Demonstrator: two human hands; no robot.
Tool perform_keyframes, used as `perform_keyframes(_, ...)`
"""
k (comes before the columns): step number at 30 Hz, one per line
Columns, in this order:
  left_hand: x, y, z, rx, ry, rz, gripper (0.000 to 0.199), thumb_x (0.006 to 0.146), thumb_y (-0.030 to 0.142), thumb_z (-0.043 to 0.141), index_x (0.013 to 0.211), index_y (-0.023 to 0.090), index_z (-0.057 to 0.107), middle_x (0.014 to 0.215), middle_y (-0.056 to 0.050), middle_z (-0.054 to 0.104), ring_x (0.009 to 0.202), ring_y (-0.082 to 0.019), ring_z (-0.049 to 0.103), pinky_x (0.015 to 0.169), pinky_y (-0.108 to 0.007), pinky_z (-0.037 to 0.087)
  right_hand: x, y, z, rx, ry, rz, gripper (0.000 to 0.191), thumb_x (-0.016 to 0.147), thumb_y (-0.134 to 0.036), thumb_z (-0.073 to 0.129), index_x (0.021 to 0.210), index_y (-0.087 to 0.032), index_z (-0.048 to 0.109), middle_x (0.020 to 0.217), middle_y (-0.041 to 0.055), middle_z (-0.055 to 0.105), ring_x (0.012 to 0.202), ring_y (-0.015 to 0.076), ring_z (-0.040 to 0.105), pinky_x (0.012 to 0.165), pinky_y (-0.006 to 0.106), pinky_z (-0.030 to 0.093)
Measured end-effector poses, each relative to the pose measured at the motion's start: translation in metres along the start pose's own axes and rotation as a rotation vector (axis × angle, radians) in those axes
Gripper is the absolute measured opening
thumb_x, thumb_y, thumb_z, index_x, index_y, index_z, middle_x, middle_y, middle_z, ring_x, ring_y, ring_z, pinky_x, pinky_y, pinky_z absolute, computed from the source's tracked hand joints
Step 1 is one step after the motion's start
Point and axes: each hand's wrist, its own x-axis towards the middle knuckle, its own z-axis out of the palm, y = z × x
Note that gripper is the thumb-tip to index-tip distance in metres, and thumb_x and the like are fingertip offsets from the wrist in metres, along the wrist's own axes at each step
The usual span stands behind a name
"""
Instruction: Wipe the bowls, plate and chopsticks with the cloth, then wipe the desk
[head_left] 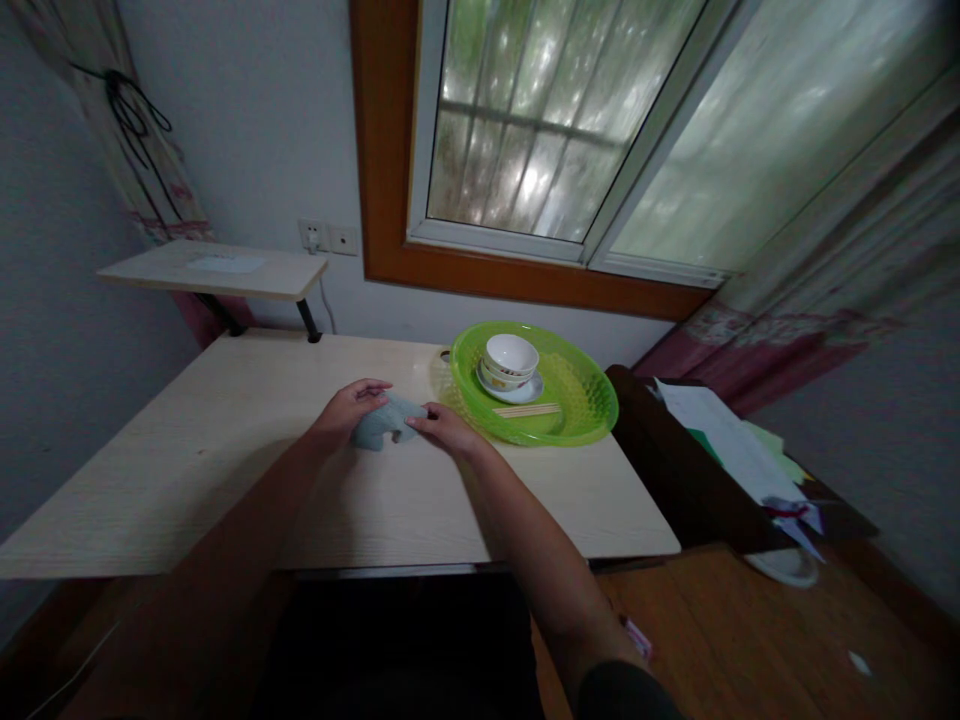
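Observation:
A grey-blue cloth (pixel 371 432) is stretched between my two hands, a little above the desk, its lower edge hanging in folds. My left hand (pixel 349 408) grips its left end, the fingers bent over the top. The right end is pinched by my right hand (pixel 444 428) between thumb and fingers. Just beyond my right hand sits a green plastic basket (pixel 592 425). Inside it, white bowls (pixel 511 356) are stacked on a small white plate (pixel 530 392), and light wooden chopsticks (pixel 527 410) lie in front of them.
The pale wooden desk (pixel 247 440) carries a small raised shelf (pixel 259 283) with a paper at back left. Right of the desk, papers (pixel 720 430) lie on a dark brown surface. A wall with sockets (pixel 328 237) and a window (pixel 525 130) stand behind.

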Motion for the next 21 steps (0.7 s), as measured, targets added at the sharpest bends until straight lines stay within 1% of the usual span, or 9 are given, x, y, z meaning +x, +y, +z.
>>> perform_keyframes(3,-0.002,0.012,0.0,-0.114,0.025,-0.025,0.053,0.068,0.044,0.083,0.112,0.017,0.069,0.102,-0.008,0.068,0.088,-0.018,0.064,0.075,-0.03,0.05,-0.003,-0.002,0.007,0.296,-0.042,-0.004,0.046,0.065,-0.05,0.087,0.09,-0.018,0.065,0.082,-0.0003,0.068,0.077,0.0152,0.062,0.07,0.026,0.049)
perform_keyframes(6,-0.004,0.021,0.001,-0.168,0.067,-0.029,0.052,0.066,0.042,0.084,0.109,0.016,0.067,0.098,-0.006,0.067,0.083,-0.017,0.062,0.069,-0.027,0.048,-0.009,-0.011,0.014,0.521,-0.065,-0.02,0.048,0.065,-0.042,0.089,0.098,-0.018,0.064,0.096,0.0024,0.071,0.087,0.0154,0.066,0.081,0.028,0.054)
perform_keyframes(7,-0.005,0.024,0.001,-0.171,0.078,-0.031,0.051,0.066,0.041,0.084,0.108,0.016,0.067,0.096,-0.006,0.066,0.081,-0.016,0.061,0.067,-0.026,0.046,-0.011,-0.016,0.016,0.572,-0.046,-0.015,0.047,0.066,-0.041,0.089,0.099,-0.019,0.063,0.099,0.0027,0.071,0.088,0.0153,0.067,0.081,0.028,0.055)
perform_keyframes(10,-0.01,0.032,-0.001,-0.124,0.095,-0.067,0.051,0.067,0.04,0.083,0.11,0.017,0.066,0.091,-0.003,0.064,0.073,-0.013,0.058,0.059,-0.023,0.041,-0.015,-0.032,0.018,0.676,0.031,-0.004,0.045,0.069,-0.039,0.088,0.099,-0.021,0.06,0.099,0.0014,0.071,0.085,0.0143,0.067,0.076,0.027,0.059)
perform_keyframes(13,-0.014,0.036,-0.002,-0.085,0.092,-0.134,0.056,0.068,0.038,0.082,0.117,0.02,0.064,0.09,-0.002,0.062,0.069,-0.012,0.056,0.052,-0.022,0.035,-0.013,-0.045,0.018,0.724,0.072,-0.013,0.044,0.07,-0.038,0.087,0.097,-0.023,0.056,0.094,-0.0011,0.069,0.081,0.013,0.067,0.072,0.025,0.06)
perform_keyframes(15,-0.014,0.034,-0.003,-0.075,0.085,-0.147,0.058,0.069,0.038,0.081,0.121,0.02,0.061,0.091,-0.002,0.063,0.07,-0.013,0.057,0.053,-0.022,0.037,-0.007,-0.048,0.018,0.723,0.108,-0.007,0.043,0.072,-0.036,0.085,0.098,-0.024,0.053,0.09,-0.0032,0.067,0.075,0.012,0.066,0.067,0.025,0.06)
perform_keyframes(18,-0.008,0.023,-0.007,-0.003,0.118,-0.121,0.057,0.073,0.039,0.077,0.123,0.02,0.059,0.097,-0.004,0.064,0.073,-0.013,0.06,0.056,-0.023,0.042,0.006,-0.043,0.019,0.672,0.232,0.021,0.038,0.078,-0.033,0.077,0.104,-0.026,0.05,0.086,-0.0048,0.064,0.068,0.0105,0.063,0.06,0.022,0.056)
perform_keyframes(20,-0.001,0.011,-0.013,0.092,0.169,-0.103,0.053,0.076,0.041,0.072,0.123,0.018,0.059,0.103,-0.006,0.064,0.078,-0.015,0.062,0.06,-0.025,0.046,0.014,-0.033,0.018,0.583,0.32,0.046,0.033,0.085,-0.034,0.069,0.109,-0.026,0.047,0.089,-0.0031,0.064,0.068,0.0107,0.064,0.062,0.023,0.056)
perform_keyframes(21,0.002,0.004,-0.017,0.158,0.193,-0.094,0.051,0.078,0.041,0.069,0.122,0.017,0.06,0.105,-0.008,0.065,0.08,-0.016,0.063,0.062,-0.026,0.049,0.017,-0.027,0.018,0.498,0.358,0.054,0.03,0.088,-0.035,0.063,0.111,-0.025,0.046,0.091,-0.0016,0.065,0.069,0.0114,0.065,0.063,0.024,0.056)
